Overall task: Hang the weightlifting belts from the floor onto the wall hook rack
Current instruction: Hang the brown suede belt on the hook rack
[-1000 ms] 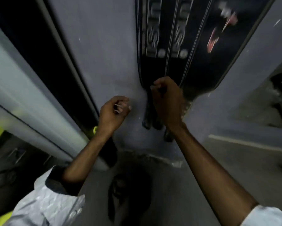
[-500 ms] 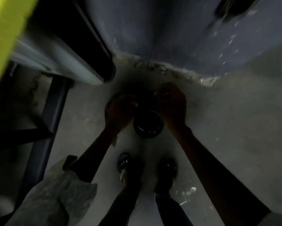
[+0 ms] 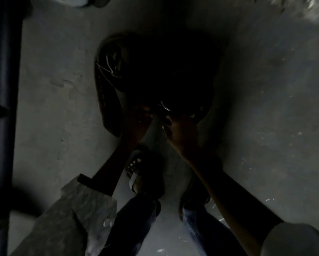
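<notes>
The scene is very dim. A coiled black weightlifting belt [image 3: 175, 84] lies on the concrete floor in front of my feet, a metal buckle glinting at its near rim. A second, brownish belt [image 3: 107, 93] with a wire buckle curves along its left side. My left hand [image 3: 136, 121] and my right hand [image 3: 180, 132] meet at the near rim of the black belt, fingers curled on it by the buckle. The wall hook rack is out of view.
A dark blue upright frame [image 3: 3, 89] stands along the left edge. My sandalled left foot [image 3: 142, 172] and right foot [image 3: 195, 191] stand just behind the hands. Grey concrete floor [image 3: 265, 108] spreads to the right.
A second ago my hands were up at the belts hanging on the wall. The view has swung down to the floor and both hands have dropped onto the black belt.
</notes>
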The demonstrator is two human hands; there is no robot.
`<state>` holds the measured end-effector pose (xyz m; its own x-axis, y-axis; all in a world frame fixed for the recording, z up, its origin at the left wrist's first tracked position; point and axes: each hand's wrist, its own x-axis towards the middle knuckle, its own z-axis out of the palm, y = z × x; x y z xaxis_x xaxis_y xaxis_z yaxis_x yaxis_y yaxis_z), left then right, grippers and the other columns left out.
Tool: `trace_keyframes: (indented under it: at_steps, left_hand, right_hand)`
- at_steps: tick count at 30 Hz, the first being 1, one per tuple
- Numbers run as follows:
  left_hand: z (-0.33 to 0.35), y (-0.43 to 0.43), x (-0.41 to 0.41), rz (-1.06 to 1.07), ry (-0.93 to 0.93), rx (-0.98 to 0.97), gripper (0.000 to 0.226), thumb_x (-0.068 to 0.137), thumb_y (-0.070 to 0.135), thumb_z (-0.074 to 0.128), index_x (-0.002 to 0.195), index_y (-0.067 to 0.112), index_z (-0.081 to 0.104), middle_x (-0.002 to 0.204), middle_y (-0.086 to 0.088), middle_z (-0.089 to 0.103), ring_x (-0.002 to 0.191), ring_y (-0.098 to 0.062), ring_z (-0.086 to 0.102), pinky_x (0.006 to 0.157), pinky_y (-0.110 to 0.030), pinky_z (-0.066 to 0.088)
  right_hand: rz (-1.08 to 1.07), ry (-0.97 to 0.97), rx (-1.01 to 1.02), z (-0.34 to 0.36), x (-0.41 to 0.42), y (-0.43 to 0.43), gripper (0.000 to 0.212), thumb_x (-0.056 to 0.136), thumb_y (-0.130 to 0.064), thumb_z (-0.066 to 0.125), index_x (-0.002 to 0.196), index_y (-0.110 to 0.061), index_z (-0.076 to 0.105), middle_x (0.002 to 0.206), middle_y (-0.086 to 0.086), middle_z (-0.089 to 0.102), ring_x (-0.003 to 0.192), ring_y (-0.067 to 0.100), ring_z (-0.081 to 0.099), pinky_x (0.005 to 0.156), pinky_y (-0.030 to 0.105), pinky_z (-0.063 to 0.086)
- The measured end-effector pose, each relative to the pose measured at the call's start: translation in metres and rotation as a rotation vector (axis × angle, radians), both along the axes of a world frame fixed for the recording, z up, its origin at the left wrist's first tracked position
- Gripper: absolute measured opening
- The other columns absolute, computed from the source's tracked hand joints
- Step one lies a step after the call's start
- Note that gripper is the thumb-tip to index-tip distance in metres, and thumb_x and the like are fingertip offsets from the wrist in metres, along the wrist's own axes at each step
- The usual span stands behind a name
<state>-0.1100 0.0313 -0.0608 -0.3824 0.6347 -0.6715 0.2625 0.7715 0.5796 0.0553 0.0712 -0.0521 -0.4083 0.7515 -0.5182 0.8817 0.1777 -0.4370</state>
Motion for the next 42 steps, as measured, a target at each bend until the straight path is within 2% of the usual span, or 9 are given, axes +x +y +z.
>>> trace_keyframes:
  at_steps: [4,7,10,13,17,23,30,34,42]
  left_hand:
    - [-0.005,-0.007,0.005,-0.061,0.037,0.008,0.019,0.098,0.0,0.057,0.113,0.011,0.062,0.091,0.01,0.066,0.073,0.006,0.065,0.068,-0.006,0.05]
    - [-0.008,-0.007,0.005,-0.034,0.086,0.066,0.016,0.097,-0.007,0.054,0.112,-0.002,0.058,0.098,0.001,0.064,0.084,0.008,0.067,0.078,-0.015,0.053]
    - [0.003,0.005,0.012,0.077,-0.032,-0.012,0.043,0.09,0.026,0.069,0.121,-0.003,0.061,0.116,-0.01,0.066,0.11,-0.016,0.064,0.098,-0.025,0.05]
    - [0.039,0.024,0.021,0.085,-0.108,-0.068,0.038,0.098,0.033,0.061,0.128,0.009,0.061,0.119,-0.007,0.067,0.103,-0.014,0.059,0.081,-0.006,0.045]
    - [0.101,0.053,0.033,0.247,-0.141,0.033,0.029,0.099,0.036,0.06,0.116,0.013,0.065,0.102,-0.001,0.068,0.099,-0.026,0.066,0.079,-0.03,0.054]
    - [0.226,0.093,0.047,0.224,-0.263,0.17,0.02,0.1,0.034,0.06,0.117,0.025,0.065,0.11,0.005,0.067,0.104,-0.015,0.065,0.089,-0.03,0.055]
    - [0.382,0.116,0.067,0.238,-0.244,0.25,0.029,0.1,0.025,0.061,0.108,-0.001,0.071,0.081,-0.001,0.069,0.058,0.003,0.067,0.05,-0.01,0.048]
    - [0.486,0.131,0.074,0.214,-0.283,0.383,0.044,0.098,0.031,0.064,0.098,-0.013,0.067,0.079,-0.027,0.069,0.058,-0.013,0.064,0.05,-0.021,0.05]
    - [0.732,0.163,0.089,0.062,-0.223,0.643,0.051,0.094,0.042,0.067,0.081,-0.008,0.066,0.066,-0.017,0.054,0.058,-0.02,0.048,0.05,-0.023,0.035]
  right_hand:
    - [-0.041,-0.053,0.007,-0.005,-0.018,0.0,0.035,0.096,-0.022,0.066,0.129,-0.011,0.065,0.128,0.013,0.068,0.123,0.033,0.06,0.099,0.04,0.046]
    - [-0.129,-0.013,0.026,0.0,-0.018,0.005,0.025,0.096,-0.022,0.065,0.117,-0.011,0.073,0.112,0.014,0.074,0.109,0.035,0.068,0.09,0.04,0.051]
    - [-0.207,0.067,-0.006,0.027,-0.012,0.019,0.026,0.096,-0.023,0.066,0.119,-0.014,0.073,0.116,0.012,0.074,0.114,0.032,0.066,0.094,0.041,0.049]
    - [-0.326,0.168,0.013,0.061,0.0,0.035,0.029,0.094,-0.025,0.068,0.117,-0.008,0.074,0.113,0.014,0.075,0.11,0.033,0.069,0.096,0.043,0.053]
    - [-0.468,0.283,-0.051,0.118,0.011,0.063,0.031,0.091,-0.026,0.071,0.115,-0.005,0.074,0.116,0.014,0.074,0.112,0.032,0.067,0.096,0.049,0.055]
    - [-0.622,0.447,0.014,0.228,0.034,0.091,0.027,0.09,-0.018,0.075,0.107,0.002,0.076,0.102,0.018,0.077,0.094,0.026,0.072,0.079,0.031,0.056]
    - [-0.837,0.7,-0.282,0.386,0.053,0.104,0.021,0.096,-0.007,0.065,0.112,0.005,0.072,0.087,0.01,0.076,0.081,0.019,0.074,0.073,0.036,0.059]
    - [-0.865,0.796,-0.253,0.491,0.064,0.113,0.014,0.095,-0.004,0.064,0.102,0.004,0.073,0.074,-0.002,0.075,0.066,0.006,0.072,0.064,0.027,0.057]
    - [-0.799,1.013,-0.055,0.735,0.082,0.126,0.011,0.095,-0.013,0.068,0.101,-0.009,0.075,0.085,-0.005,0.076,0.074,-0.001,0.071,0.061,0.013,0.053]
